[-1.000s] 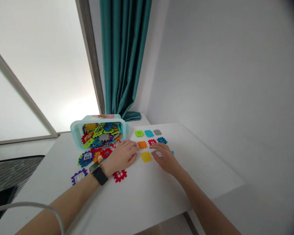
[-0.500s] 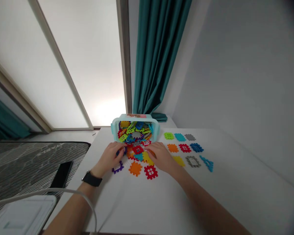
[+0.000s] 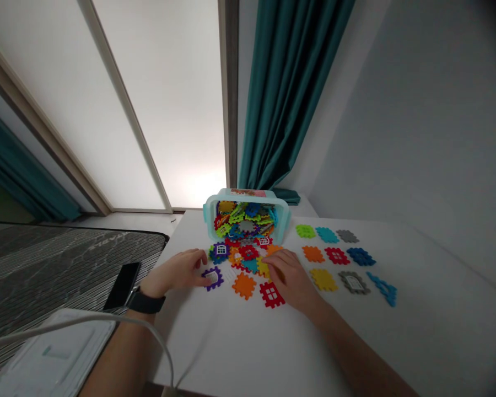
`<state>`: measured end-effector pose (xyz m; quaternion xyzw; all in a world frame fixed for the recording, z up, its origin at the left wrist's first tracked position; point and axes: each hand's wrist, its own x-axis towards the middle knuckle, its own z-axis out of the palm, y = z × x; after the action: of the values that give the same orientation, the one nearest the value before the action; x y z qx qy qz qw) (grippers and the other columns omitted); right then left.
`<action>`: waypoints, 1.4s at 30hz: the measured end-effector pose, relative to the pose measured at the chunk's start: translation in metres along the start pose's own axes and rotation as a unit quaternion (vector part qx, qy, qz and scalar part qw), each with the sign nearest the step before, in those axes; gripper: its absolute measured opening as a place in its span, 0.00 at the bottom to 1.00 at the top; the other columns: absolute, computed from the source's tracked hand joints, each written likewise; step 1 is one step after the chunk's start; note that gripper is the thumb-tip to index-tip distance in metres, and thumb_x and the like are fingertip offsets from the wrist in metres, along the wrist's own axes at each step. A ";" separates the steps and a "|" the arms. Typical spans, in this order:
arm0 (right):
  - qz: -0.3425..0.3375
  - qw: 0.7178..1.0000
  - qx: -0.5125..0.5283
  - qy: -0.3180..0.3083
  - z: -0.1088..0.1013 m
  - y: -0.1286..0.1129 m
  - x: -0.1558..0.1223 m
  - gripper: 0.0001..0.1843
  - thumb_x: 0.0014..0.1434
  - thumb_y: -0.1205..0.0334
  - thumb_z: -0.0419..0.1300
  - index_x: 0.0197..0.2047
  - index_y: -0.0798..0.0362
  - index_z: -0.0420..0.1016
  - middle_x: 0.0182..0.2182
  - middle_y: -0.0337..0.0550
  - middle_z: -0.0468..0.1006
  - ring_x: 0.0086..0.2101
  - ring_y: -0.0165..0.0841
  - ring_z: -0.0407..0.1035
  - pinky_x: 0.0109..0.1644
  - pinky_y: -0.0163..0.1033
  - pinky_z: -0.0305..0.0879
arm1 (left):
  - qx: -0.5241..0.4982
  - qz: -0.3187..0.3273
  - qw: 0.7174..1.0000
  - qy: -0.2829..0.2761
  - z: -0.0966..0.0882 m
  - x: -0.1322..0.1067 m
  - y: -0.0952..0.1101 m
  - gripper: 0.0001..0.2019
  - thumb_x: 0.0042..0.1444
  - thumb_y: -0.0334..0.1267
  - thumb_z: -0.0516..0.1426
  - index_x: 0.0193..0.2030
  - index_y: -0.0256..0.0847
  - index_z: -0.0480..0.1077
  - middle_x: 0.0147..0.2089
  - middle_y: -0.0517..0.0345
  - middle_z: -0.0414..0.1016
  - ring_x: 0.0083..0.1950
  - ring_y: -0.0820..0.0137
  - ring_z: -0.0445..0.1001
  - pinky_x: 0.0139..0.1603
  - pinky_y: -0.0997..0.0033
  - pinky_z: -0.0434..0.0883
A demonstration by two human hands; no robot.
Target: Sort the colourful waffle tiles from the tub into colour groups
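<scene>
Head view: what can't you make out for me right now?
All in the head view:
Yellow piece in the loose pile: partly hidden by the right hand's grip; held or merely touched, unclear.
Purple piece: partly covered by the left hand's grip at the thumb; contact unclear.
Lower pieces inside the tub: hidden under upper ones.
Tub label: print too small.
White case: cut off by the bottom edge.
</scene>
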<state>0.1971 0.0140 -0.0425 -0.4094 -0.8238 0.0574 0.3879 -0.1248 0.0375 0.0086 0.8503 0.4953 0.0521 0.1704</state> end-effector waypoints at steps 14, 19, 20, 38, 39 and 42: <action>-0.009 1.000 0.005 -0.006 0.003 -0.003 -0.001 0.12 0.66 0.69 0.53 0.43 0.48 0.76 0.36 0.45 0.80 0.40 0.41 0.72 0.50 0.51 0.68 | 0.056 0.047 0.997 -0.005 0.013 0.007 0.021 0.11 0.47 0.38 0.63 0.37 0.41 0.68 0.40 0.53 0.75 0.38 0.62 0.74 0.40 0.65 0.68; -0.012 1.000 0.006 -0.014 0.005 -0.005 -0.001 0.11 0.66 0.69 0.53 0.43 0.48 0.75 0.37 0.45 0.80 0.40 0.41 0.72 0.49 0.51 0.67 | 0.045 0.050 0.998 -0.011 0.010 0.011 0.022 0.08 0.50 0.30 0.56 0.38 0.42 0.68 0.35 0.56 0.75 0.34 0.65 0.73 0.34 0.68 0.65; -0.012 1.000 0.007 -0.014 0.005 -0.005 -0.001 0.11 0.66 0.69 0.53 0.43 0.48 0.75 0.37 0.45 0.80 0.40 0.41 0.72 0.49 0.51 0.67 | 0.036 0.046 0.998 -0.010 0.008 0.011 0.021 0.08 0.51 0.30 0.55 0.39 0.41 0.68 0.35 0.56 0.75 0.33 0.66 0.73 0.34 0.68 0.66; -0.009 0.999 0.032 0.011 0.000 -0.015 0.003 0.10 0.66 0.71 0.53 0.41 0.49 0.74 0.33 0.44 0.78 0.37 0.39 0.71 0.48 0.48 0.65 | -0.133 0.064 0.988 -0.052 0.017 0.008 0.015 0.13 0.57 0.40 0.59 0.48 0.41 0.66 0.33 0.60 0.74 0.30 0.69 0.69 0.32 0.70 0.63; -0.009 0.999 0.033 0.015 0.000 -0.016 0.003 0.10 0.66 0.71 0.53 0.41 0.50 0.74 0.33 0.44 0.78 0.38 0.39 0.71 0.47 0.48 0.66 | -0.149 0.068 0.985 -0.054 0.016 0.009 0.014 0.13 0.59 0.39 0.58 0.50 0.42 0.67 0.33 0.60 0.74 0.31 0.69 0.70 0.33 0.70 0.64; -0.010 0.999 0.035 0.024 -0.001 -0.018 0.004 0.10 0.66 0.71 0.53 0.40 0.50 0.74 0.34 0.45 0.78 0.37 0.39 0.71 0.46 0.47 0.66 | -0.194 0.076 0.976 -0.065 0.014 0.011 0.013 0.12 0.62 0.41 0.56 0.50 0.42 0.70 0.33 0.59 0.76 0.32 0.69 0.72 0.34 0.71 0.65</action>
<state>0.1851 0.0048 -0.0319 -0.3883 -0.8160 0.0721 0.4220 -0.1050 0.0373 -0.0005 0.8376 0.3979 0.1051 0.3594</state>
